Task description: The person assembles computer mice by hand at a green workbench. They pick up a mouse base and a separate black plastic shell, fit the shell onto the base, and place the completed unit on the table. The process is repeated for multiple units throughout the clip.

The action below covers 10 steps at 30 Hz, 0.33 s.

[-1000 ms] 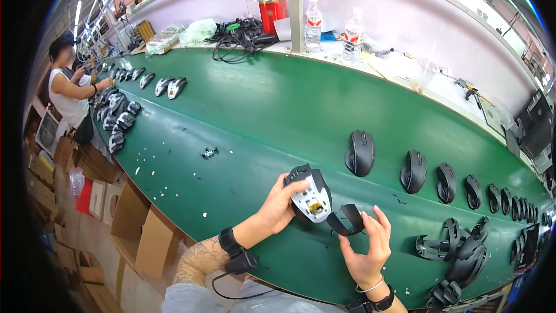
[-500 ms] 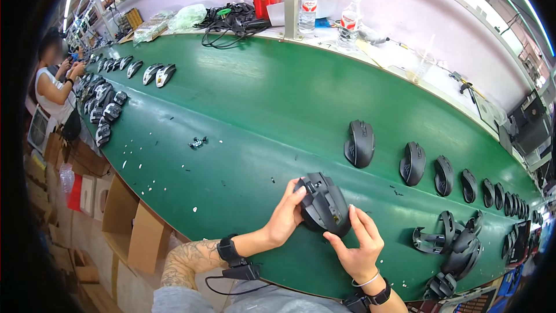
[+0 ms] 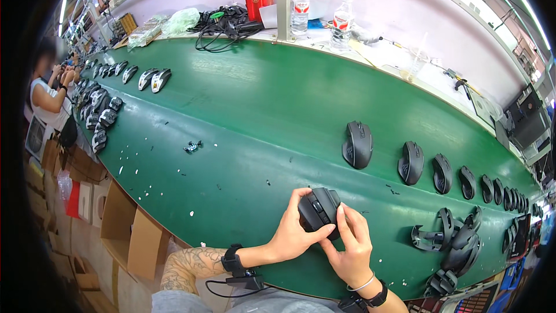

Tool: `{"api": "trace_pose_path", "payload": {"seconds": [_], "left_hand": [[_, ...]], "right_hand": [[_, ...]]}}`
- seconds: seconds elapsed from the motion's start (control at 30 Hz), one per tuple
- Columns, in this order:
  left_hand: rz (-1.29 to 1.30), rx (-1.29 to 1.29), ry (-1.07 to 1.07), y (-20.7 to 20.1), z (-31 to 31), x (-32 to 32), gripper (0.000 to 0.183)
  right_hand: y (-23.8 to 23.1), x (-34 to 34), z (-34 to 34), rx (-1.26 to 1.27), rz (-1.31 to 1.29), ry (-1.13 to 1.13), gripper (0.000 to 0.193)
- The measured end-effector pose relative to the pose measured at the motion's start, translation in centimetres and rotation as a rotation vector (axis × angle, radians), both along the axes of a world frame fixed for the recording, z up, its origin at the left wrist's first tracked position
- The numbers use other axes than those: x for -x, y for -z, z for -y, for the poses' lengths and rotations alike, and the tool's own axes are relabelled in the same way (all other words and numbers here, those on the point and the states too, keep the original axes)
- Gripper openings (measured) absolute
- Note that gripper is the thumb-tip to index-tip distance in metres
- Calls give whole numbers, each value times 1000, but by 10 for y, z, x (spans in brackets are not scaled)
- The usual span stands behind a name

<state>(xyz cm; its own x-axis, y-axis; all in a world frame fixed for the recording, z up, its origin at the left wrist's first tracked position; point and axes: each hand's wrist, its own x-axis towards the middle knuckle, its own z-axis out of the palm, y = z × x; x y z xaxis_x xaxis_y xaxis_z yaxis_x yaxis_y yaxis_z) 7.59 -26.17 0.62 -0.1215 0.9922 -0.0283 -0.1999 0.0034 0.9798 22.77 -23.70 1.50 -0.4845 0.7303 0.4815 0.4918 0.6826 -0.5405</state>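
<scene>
A black computer mouse (image 3: 318,206) is held between my two hands, just above the near part of the green table. My left hand (image 3: 291,230) is closed around its left side, with the thumb laid across the end nearest me. On the right side, the fingertips and thumb of my right hand (image 3: 352,248) press against the mouse. Its scroll wheel area faces up, and its underside is hidden. Beyond it, on the table, stands another black mouse (image 3: 358,146), at the head of a row running to the right. Black shell parts (image 3: 460,249) lie heaped to the right of my right hand.
The green table (image 3: 249,101) carries small scraps and a small dark part (image 3: 193,146). Silver-and-black mice (image 3: 161,80) stand at the far left, near a person (image 3: 49,95). Bottles (image 3: 300,8), cables and a red tin (image 3: 259,1) line the back. A cardboard box (image 3: 145,243) sits below the left edge.
The mouse has been turned over in my hands: its recessed, open-looking face showed before, and its wheel side shows now. Both hands have closed in on it.
</scene>
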Motion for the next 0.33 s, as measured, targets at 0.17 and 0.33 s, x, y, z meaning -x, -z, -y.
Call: {"api": "trace_pose_path", "payload": {"seconds": [0.17,0.33], "left_hand": [[97,22,-56,-2,-2,11,65],[489,66,-91,3,-10,23,63]], "right_hand": [[-9,5,-2,142,-11,39,68],[26,-12,-14,835,-215,-59,58]]}}
